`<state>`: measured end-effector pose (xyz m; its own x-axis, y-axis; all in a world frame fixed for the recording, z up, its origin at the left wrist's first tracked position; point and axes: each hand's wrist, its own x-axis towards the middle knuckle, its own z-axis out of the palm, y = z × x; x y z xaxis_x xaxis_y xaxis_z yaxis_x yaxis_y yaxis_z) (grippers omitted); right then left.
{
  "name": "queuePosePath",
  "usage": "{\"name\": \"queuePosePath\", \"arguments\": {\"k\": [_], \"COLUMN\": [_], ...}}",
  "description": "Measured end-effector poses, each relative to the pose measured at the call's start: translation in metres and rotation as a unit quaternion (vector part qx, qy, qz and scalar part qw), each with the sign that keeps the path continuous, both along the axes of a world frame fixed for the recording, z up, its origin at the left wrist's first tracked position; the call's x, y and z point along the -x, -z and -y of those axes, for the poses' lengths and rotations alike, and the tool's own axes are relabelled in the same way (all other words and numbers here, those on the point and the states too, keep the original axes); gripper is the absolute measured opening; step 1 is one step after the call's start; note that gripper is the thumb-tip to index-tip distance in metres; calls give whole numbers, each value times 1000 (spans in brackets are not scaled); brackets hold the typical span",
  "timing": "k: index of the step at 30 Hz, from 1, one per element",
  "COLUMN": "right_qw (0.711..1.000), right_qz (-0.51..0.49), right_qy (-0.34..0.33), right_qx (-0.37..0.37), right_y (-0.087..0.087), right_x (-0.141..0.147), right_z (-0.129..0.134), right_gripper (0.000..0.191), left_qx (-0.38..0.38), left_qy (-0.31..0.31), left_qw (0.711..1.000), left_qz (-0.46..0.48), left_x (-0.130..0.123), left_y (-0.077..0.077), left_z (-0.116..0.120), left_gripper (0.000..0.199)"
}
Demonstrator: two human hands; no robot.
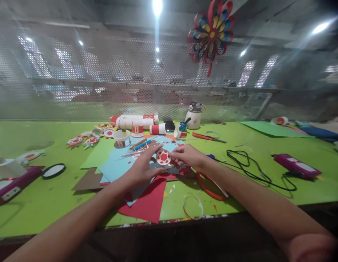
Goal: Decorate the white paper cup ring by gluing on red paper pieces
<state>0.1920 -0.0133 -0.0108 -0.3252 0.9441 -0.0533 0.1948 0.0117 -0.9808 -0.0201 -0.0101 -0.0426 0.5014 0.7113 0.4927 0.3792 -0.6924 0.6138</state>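
A small round white piece with a red pattern (163,157) is held up over the stacked coloured paper. My right hand (186,155) pinches its right edge between thumb and fingers. On the other side, my left hand (147,163) curves around the piece with thumb and fingers apart; whether it touches the piece is hard to tell. Beneath both hands lie light blue sheets (114,165) and a red sheet (149,202). Pens and a blue craft tool (143,145) rest on the paper just beyond my left hand.
Paper cups (137,130) and a bottle (194,116) stand at the back. Patterned discs (75,141) lie at left. An orange cutter (208,137), black cable (250,174) and purple device (296,165) are at right. A black-rimmed disc (53,170) lies left.
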Motion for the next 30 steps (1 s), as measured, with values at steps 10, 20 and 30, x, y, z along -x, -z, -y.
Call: {"name": "queuePosePath", "arguments": {"k": [10,20,30], "right_qw": [1000,985,980], "right_qz": [-6,73,160], "right_qy": [-4,109,25], "right_qx": [-11,-110,-116], "right_y": [5,-1,-5], "right_x": [-1,-12,2], "right_z": [-2,-10,8], "right_gripper": [38,39,17], "left_qx": [-6,-9,-47], "left_qy": [-27,-61,-22], "left_qw": [1000,998,998], "left_qz": [6,2,-40], "left_x": [0,6,5], "left_y": [0,-2,-1], "left_z": [-3,-9,1], "left_gripper": [51,50,51]}}
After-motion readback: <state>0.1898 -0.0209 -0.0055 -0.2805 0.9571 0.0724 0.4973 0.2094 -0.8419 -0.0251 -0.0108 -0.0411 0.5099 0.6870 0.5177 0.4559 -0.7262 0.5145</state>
